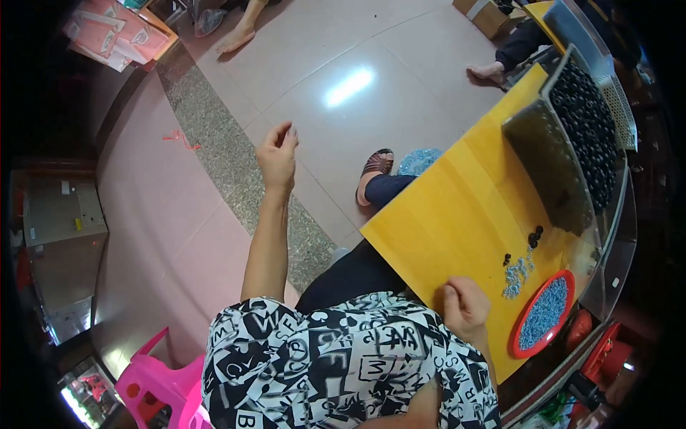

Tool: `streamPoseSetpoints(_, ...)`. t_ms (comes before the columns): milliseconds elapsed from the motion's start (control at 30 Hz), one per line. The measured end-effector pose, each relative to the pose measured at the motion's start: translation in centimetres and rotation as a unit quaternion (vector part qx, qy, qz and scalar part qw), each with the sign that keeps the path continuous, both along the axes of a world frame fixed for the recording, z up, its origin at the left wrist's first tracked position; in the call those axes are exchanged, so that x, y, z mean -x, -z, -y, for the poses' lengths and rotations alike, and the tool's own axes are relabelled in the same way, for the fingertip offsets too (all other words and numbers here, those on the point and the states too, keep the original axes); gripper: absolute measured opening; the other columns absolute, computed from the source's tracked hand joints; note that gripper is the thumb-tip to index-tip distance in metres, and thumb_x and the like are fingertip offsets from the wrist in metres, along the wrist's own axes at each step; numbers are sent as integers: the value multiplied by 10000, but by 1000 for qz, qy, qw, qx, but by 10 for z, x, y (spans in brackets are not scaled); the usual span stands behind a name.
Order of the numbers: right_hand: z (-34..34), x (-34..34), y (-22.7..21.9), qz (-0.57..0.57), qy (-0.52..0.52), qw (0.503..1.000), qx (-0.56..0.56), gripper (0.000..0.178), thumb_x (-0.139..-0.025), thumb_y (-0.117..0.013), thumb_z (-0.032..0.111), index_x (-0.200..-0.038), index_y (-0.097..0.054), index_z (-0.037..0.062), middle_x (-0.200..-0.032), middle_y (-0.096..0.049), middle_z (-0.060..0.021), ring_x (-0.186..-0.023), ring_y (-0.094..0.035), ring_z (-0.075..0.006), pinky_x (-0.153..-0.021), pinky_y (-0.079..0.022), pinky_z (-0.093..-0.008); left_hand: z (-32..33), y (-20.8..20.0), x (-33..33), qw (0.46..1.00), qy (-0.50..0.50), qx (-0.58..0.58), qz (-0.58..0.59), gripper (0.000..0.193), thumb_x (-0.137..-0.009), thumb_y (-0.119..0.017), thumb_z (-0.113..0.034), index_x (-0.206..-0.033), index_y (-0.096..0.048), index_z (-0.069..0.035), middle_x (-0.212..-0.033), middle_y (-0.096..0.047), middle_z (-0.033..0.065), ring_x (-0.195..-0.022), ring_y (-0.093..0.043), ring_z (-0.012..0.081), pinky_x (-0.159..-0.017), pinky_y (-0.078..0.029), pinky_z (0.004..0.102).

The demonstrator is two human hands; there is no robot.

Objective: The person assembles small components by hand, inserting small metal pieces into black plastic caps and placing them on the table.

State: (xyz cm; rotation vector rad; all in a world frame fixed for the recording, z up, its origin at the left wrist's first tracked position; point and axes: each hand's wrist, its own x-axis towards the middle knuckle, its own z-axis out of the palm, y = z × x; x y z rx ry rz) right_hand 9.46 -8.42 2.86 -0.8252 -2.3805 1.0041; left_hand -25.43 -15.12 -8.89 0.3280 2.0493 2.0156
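Observation:
My left hand [277, 159] is stretched out over the floor, away from the table, with its fingers curled and the thumb against them. Whatever it may hold is too small to make out. My right hand [466, 307] is closed at the near edge of a yellow board [443, 207]; its fingers hide anything inside. Just right of it lies a loose pile of small silvery metal pieces [516, 277], with a few black round beads [534, 236] beside it. A red round dish [520, 350] full of similar silvery pieces [544, 313] sits farther right.
A deep bin [537, 154] heaped with black round beads [582, 114] stands tilted on the board's far side. A pink plastic stool [153, 379] is at the lower left. Other people's bare feet [239, 39] show at the far side. A bluish bag [419, 161] lies near my sandal.

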Motion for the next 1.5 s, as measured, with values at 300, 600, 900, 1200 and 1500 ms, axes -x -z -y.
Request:
streamPoseSetpoints(300, -15, 16, 30, 52, -5, 993, 103, 60, -663, -605, -4, -719, -584, -3, -572, -560, -110, -463, -552, -196, -442, -430, -265, 76, 274, -12, 890, 145, 394, 177, 359, -732, -590, -128, -1057, -556, 21, -985, -603, 155, -901, -576, 231, -786, -441, 306)
streamPoseSetpoints(600, -25, 7, 32, 148, -26, 979, 141, 98, -646, -671, 86, -726, -615, 73, -570, -577, -70, -486, -579, -204, -443, -452, -267, 42, 346, 4, 863, 175, 474, -18, 279, -692, -500, -47, -952, -572, 22, -896, -557, 262, -867, -543, 370, -768, -431, 409)
streamPoseSetpoints(900, -30, 15, 27, 177, -45, 973, 145, 110, -690, -663, 150, -731, -589, 79, -562, -581, -56, -476, -581, -198, -430, -456, -280, 31, 373, 2, 817, 181, 542, -78, 151, -666, -465, 7, -792, -547, 21, -784, -563, 254, -756, -558, 381, -703, -441, 451)
streamPoseSetpoints(1200, -18, -3, 36, 148, -8, 982, 115, 131, -656, -674, 109, -743, -588, 63, -586, -585, -90, -497, -582, -222, -485, -465, -284, 30, 371, -34, 829, 222, 514, 15, 140, -623, -485, -77, -647, -538, 50, -743, -556, 275, -722, -546, 418, -671, -440, 461)
streamPoseSetpoints(1500, -17, 6, 35, 72, -21, 992, 101, 111, -666, -623, 42, -774, -598, 28, -593, -577, -105, -493, -577, -221, -464, -460, -281, 46, 292, -88, 881, 148, 336, 298, 154, -656, -552, -63, -793, -588, -2, -621, -567, 93, -501, -536, 168, -437, -430, 298)
